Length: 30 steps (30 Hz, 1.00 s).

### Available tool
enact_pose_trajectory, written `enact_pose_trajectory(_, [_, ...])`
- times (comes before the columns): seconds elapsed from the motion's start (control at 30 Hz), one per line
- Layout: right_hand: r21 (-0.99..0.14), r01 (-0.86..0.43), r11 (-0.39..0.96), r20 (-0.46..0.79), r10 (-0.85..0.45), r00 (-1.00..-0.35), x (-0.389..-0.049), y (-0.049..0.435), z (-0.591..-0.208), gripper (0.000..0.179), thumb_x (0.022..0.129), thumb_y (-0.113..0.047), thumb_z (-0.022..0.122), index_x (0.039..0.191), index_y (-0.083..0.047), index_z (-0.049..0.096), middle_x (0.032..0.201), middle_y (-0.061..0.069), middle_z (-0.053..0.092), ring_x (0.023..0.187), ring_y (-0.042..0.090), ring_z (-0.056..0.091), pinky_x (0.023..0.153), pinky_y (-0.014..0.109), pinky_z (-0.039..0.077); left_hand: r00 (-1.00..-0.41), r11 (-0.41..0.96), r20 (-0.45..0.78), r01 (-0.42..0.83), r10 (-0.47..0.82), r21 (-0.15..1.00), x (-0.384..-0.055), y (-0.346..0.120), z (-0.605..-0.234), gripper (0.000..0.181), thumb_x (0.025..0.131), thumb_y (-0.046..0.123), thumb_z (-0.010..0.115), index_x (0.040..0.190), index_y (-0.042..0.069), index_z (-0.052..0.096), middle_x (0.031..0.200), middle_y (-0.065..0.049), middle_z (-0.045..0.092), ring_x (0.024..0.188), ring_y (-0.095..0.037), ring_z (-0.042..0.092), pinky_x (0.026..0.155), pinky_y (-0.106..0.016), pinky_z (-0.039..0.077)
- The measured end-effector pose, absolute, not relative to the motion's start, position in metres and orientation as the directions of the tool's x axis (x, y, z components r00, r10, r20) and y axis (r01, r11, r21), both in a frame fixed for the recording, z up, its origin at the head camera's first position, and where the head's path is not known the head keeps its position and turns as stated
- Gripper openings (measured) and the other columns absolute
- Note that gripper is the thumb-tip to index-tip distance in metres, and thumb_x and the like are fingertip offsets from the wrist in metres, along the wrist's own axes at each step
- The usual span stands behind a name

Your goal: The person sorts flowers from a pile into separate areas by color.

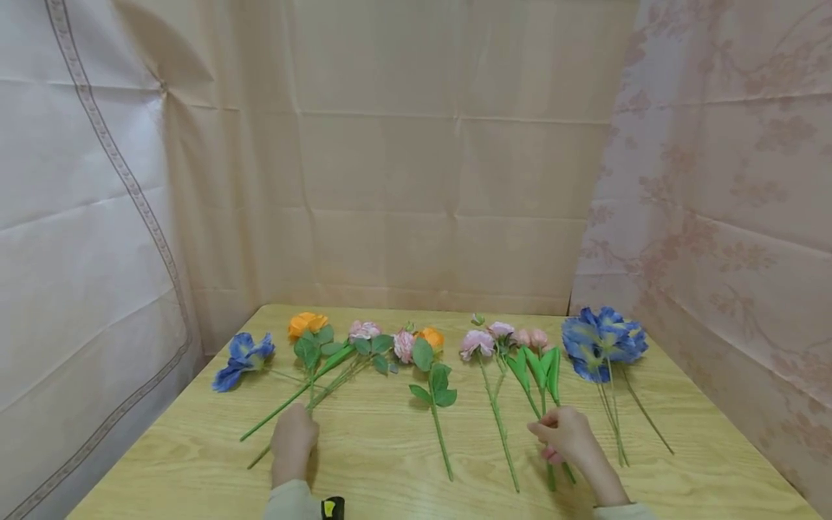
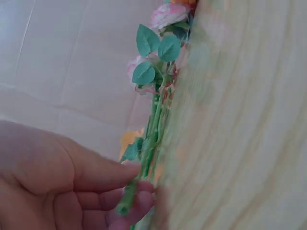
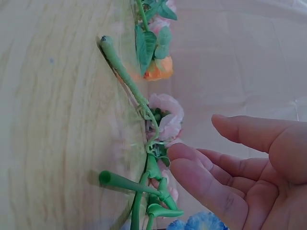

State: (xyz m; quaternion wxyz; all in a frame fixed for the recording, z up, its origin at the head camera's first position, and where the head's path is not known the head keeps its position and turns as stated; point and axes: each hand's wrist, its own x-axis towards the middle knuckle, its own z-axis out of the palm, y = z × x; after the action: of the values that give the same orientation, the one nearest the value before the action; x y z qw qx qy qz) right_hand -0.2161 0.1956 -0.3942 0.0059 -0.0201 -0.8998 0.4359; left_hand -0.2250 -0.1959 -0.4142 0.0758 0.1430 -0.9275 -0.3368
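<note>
My left hand is low over the table's left half. In the left wrist view, its thumb and fingers pinch a green stem whose cut end pokes out past them; it runs up towards a pink rose and leaves. An orange flower and another pink rose lie just beyond that hand. My right hand hovers by the pink tulips with green leaves. The right wrist view shows its thumb apart from the fingers, a tulip stem beside them and nothing gripped.
On the wooden table, a blue flower lies at far left and several blue blooms at far right. Between the hands lie a leafy stem and a pale pink flower. Curtains enclose the table behind and at both sides.
</note>
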Motion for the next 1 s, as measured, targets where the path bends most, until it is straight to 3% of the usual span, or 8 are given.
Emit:
enact_pose_trajectory(0.2, [-0.79,0.01,0.614,0.02,0.042,-0.999,-0.217,0.195,-0.395,0.017,0.081,-0.008,0.063,0.08,0.009,0.06,0.066,0.01,0.056,0.049,0.022,0.059,0.045,0.031,0.049,-0.944,0.711,0.014,-0.237,-0.328,0.662,-0.229,-0.197,-0.415,0.023,0.083,-0.002,0.045,0.061,0.005,0.04,0.058,-0.006,0.039,0.052,-0.02,0.038,0.044,-0.031,0.032])
enact_pose_trajectory(0.47, [-0.796,0.018,0.605,0.014,0.048,-0.999,-0.218,0.195,-0.396,0.016,0.081,-0.007,0.062,0.082,0.008,0.06,0.068,0.01,0.056,0.048,0.021,0.058,0.044,0.03,0.049,-0.946,0.718,-0.001,-0.246,-0.323,0.651,-0.229,-0.198,-0.411,0.012,0.079,0.002,0.048,0.068,-0.002,0.051,0.065,-0.013,0.049,0.056,-0.024,0.046,0.046,-0.033,0.038])
enact_pose_trajectory(0.73, [-0.794,0.012,0.607,0.011,0.033,-0.999,-0.217,0.196,-0.398,0.018,0.082,-0.009,0.062,0.084,0.009,0.059,0.07,0.011,0.055,0.047,0.019,0.057,0.045,0.03,0.049,-0.945,0.7,0.075,-0.182,-0.32,0.69,-0.228,-0.199,-0.409,0.029,0.086,0.007,0.048,0.058,0.005,0.043,0.055,-0.004,0.04,0.049,-0.017,0.039,0.043,-0.027,0.033])
enact_pose_trajectory(0.87, [-0.792,0.017,0.61,0.007,0.037,-0.999,-0.216,0.195,-0.399,0.018,0.082,-0.009,0.063,0.083,0.008,0.059,0.069,0.011,0.054,0.047,0.019,0.057,0.045,0.03,0.049,-0.934,0.666,0.142,-0.123,-0.329,0.736,-0.225,-0.195,-0.406,0.021,0.086,0.008,0.054,0.067,0.002,0.048,0.064,-0.009,0.05,0.059,-0.021,0.048,0.05,-0.032,0.038])
enact_pose_trajectory(1.0, [-0.781,0.011,0.625,0.012,0.033,-0.999,-0.214,0.193,-0.398,0.018,0.081,-0.01,0.063,0.083,0.008,0.059,0.068,0.01,0.055,0.047,0.019,0.057,0.044,0.029,0.049,-0.932,0.611,0.186,-0.046,-0.311,0.791,-0.222,-0.189,-0.402,0.012,0.084,0.002,0.056,0.085,-0.007,0.048,0.07,-0.011,0.055,0.055,-0.019,0.055,0.05,-0.031,0.044])
